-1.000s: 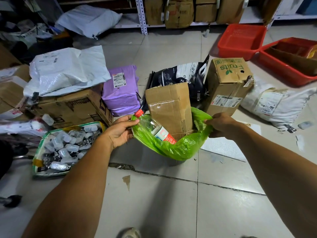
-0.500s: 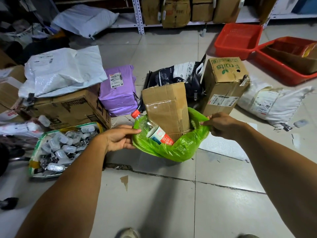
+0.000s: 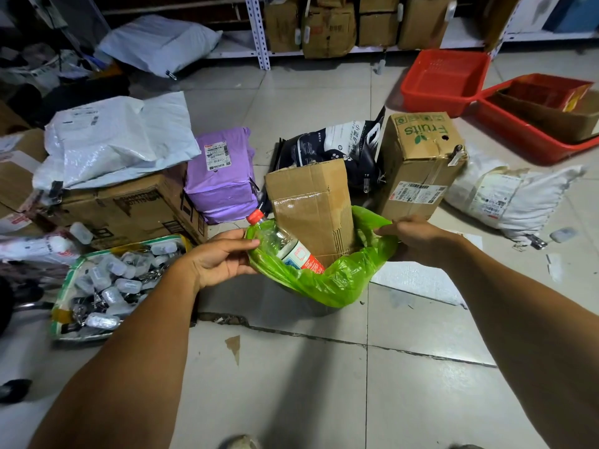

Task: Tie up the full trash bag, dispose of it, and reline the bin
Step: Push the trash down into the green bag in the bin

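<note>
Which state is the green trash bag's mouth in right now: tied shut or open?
Open. The green trash bag gapes around a cardboard box and a plastic bottle; left hand and right hand hold opposite edges, no knot.

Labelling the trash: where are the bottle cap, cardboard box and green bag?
bottle cap (image 3: 255, 216): head view, red top.
cardboard box (image 3: 309, 202): head view, front face.
green bag (image 3: 337, 280): head view, near rim.

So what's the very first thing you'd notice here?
The bright green trash bag in the middle of the floor, with a cardboard box and a red-capped plastic bottle sticking out. The left hand and right hand grip its rim on either side. Two red baskets sit far right.
</note>
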